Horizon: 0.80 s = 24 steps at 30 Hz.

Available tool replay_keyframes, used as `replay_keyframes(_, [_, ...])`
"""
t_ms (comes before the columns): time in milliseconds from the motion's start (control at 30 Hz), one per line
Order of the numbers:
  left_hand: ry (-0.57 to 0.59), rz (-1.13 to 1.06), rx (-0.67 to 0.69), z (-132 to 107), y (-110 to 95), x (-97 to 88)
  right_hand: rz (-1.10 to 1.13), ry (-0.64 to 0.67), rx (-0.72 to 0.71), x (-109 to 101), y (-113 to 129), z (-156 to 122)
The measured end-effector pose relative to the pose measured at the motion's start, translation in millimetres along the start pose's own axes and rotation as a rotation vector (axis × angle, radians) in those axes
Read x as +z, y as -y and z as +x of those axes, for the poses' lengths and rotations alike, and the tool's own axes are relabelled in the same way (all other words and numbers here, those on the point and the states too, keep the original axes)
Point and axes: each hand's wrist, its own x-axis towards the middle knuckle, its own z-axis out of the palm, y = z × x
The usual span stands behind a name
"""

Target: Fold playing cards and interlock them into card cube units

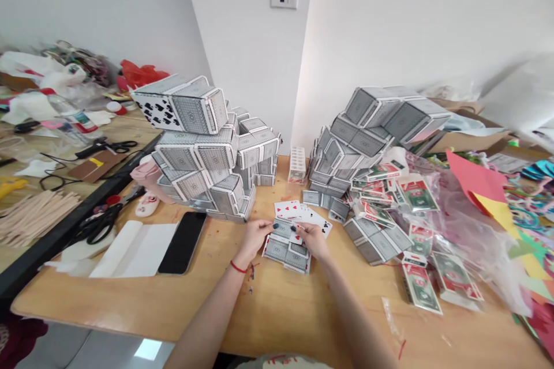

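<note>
Both hands meet over the table's middle. My left hand [258, 236], a red string at its wrist, pinches the left edge of a grey-backed playing card [283, 229]. Pinched in my right hand [313, 237] is the right side of that card work, where a red-pip corner shows. Just below lies a flat piece of joined grey-backed cards [283, 253]. Behind my hands several loose face-up cards [287, 209] are fanned out, hearts and clubs among them. Stacks of boxes folded from cards rise on the left [194, 155] and right [341, 144].
A black phone [182, 242] and white paper [130, 248] lie at left, near black scissors [104, 222]. Card packs [419, 285] and clear plastic crowd the right. A folded card block [378, 239] sits right of my hands. Wooden sticks [38, 216] lie on the far-left table.
</note>
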Motion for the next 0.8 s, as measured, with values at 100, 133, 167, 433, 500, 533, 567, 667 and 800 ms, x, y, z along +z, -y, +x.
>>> replay_keyframes(100, [-0.009,0.001,0.003,1,2,0.9,-0.007,0.02,0.007,-1,1,1])
replay_keyframes(133, [-0.012,0.001,0.004,2,2,1.1,-0.009,0.03,0.012,-1,1,2])
replay_keyframes(167, [-0.017,0.003,0.004,2,3,1.3,-0.012,0.042,0.018,-2,1,2])
replay_keyframes(433, [-0.034,0.018,0.013,10,6,2.9,-0.031,0.154,0.082,-8,3,8])
replay_keyframes(500, [-0.04,0.024,0.02,11,6,3.4,-0.036,0.171,0.089,-9,3,9])
replay_keyframes(533, [-0.044,0.028,0.024,11,7,3.7,-0.038,0.178,0.09,-10,3,9])
replay_keyframes(567, [-0.051,0.032,0.029,12,7,3.9,-0.039,0.184,0.089,-10,3,9])
replay_keyframes(667, [-0.075,0.041,0.047,12,8,4.0,-0.037,0.194,0.081,-13,2,8])
replay_keyframes(800, [-0.08,0.046,0.057,13,10,3.3,-0.043,0.172,0.071,-15,0,7])
